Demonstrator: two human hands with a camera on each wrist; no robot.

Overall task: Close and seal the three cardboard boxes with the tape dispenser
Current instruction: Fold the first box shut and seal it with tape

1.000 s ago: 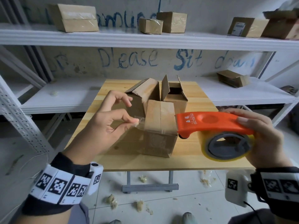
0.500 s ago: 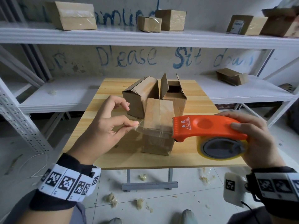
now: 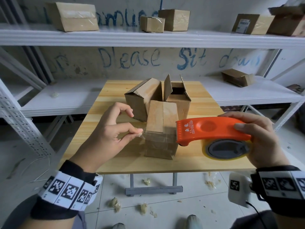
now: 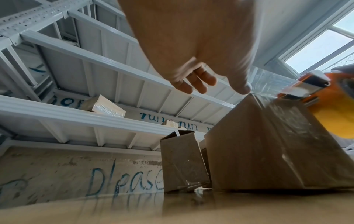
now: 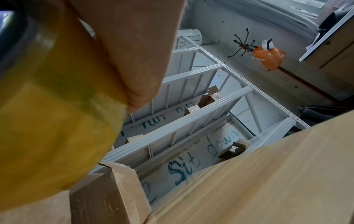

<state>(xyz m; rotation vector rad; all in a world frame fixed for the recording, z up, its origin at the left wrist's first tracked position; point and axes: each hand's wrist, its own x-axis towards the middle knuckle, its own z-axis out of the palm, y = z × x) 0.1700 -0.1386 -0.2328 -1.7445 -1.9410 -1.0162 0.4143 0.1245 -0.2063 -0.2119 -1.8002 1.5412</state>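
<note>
My left hand (image 3: pixel 109 138) pinches the loose end of the clear tape (image 3: pixel 158 135) between thumb and forefinger, the other fingers (image 3: pixel 127 111) curled loosely above, just left of the nearest cardboard box (image 3: pixel 162 129). My right hand (image 3: pixel 257 139) is wrapped around the orange tape dispenser (image 3: pixel 212 129), fingers over its top and thumb under the yellow roll (image 3: pixel 226 150), holding it just right of that same box with its toothed edge facing the box. The strip of tape runs from my left fingertips across the front of the box to the dispenser; I cannot tell whether it touches the cardboard yet. This nearest box stands on the wooden desk (image 3: pixel 102 113) near its front edge, its top flaps folded shut. Directly behind it stand two more boxes: the left box (image 3: pixel 142 98) with its flaps partly down, and the right box (image 3: pixel 178 95) with flaps standing up and its dark inside showing. From the left wrist view my left hand (image 4: pixel 191 45) hangs over the near box (image 4: pixel 268 144), with the tape (image 4: pixel 268 80) stretching to the dispenser (image 4: pixel 316 91). The right wrist view shows mostly the yellow roll (image 5: pixel 47 113) and my right hand (image 5: pixel 138 45) against it. White metal shelves (image 3: pixel 148 37) behind the desk carry other boxes, and blue writing marks the wall.
</note>
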